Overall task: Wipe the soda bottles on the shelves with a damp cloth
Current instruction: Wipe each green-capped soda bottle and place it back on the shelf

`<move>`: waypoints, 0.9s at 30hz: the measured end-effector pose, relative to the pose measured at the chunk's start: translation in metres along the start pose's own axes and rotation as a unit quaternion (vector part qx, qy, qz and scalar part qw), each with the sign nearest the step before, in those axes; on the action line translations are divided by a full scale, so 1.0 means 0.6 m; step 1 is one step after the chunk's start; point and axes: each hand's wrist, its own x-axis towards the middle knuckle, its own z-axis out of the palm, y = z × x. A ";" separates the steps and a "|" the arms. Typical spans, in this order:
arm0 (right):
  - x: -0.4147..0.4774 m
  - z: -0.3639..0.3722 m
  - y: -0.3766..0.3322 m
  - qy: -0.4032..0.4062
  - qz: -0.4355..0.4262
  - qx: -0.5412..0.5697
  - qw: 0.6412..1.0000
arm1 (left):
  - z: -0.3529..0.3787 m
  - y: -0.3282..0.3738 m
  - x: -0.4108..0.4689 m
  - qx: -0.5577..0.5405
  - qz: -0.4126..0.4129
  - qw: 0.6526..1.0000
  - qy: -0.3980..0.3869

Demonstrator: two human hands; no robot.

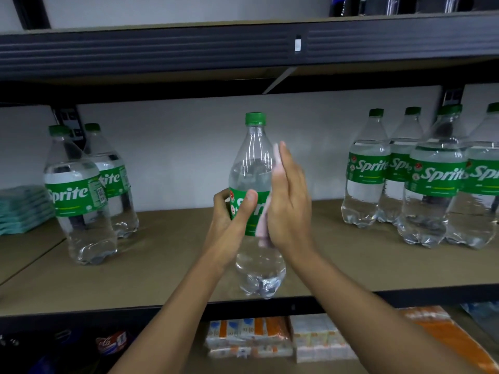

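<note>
We wipe the clear green-capped plastic bottle [251, 163]: left hand [229, 222] grips its label, right hand [290, 211] with straight fingers [287, 168] presses the pale cloth [276, 163] against it; next, probably turning it.

glossy clear plastic bottle [253, 168], matt shelf board [167, 255]

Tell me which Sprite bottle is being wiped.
The middle bottle: the left hand grips its label, the right hand presses a pale cloth against it. The two bottles at left and four bottles at right stand untouched.

Sprite bottles [251, 168] — seven: two left, one centre, four right. Pink cloth [263, 233] — one.
</note>
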 end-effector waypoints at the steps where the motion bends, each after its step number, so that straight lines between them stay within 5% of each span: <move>1: 0.021 0.000 -0.011 -0.005 -0.005 0.005 1.000 | -0.004 0.001 -0.001 -0.001 0.006 1.000 -0.001; 8: -0.061 0.020 0.051 0.050 -0.041 -0.013 0.998 | -0.024 0.005 0.015 0.000 -0.014 0.999 -0.030; 17: -0.124 0.009 0.061 0.027 0.025 0.007 0.999 | -0.039 0.018 0.010 -0.003 0.014 0.998 -0.066; 22: 0.002 0.005 -0.038 0.041 -0.031 -0.006 0.999 | -0.043 0.016 -0.001 -0.030 0.040 0.996 -0.074; 27: 0.074 -0.005 -0.091 -0.040 -0.167 -0.121 0.978 | -0.042 0.020 -0.006 -0.042 0.039 0.995 -0.078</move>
